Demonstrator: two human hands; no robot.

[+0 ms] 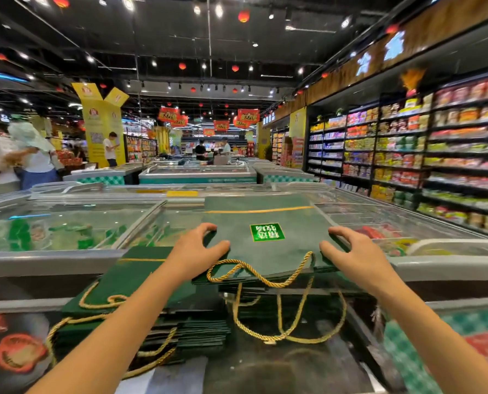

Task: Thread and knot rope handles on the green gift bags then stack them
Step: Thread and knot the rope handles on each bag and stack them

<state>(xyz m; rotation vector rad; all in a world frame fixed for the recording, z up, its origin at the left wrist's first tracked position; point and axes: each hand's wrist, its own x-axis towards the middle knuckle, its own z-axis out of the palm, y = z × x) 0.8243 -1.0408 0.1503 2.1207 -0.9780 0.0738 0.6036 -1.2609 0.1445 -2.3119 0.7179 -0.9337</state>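
Nearest, left, a stack of bags [140,282] lies on the freezer lid [66,223]. My left hand [200,247] and right hand [349,250] grip the side edges of the green gift bag [265,214], its rope handle [254,273] trailing toward me. Stocked shelves [408,143] line the far right.

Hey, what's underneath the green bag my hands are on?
Under the top bag sit more flat green bags, only their near edges showing, with gold rope handles hanging down. The top bag covers the rest, so their faces are hidden.
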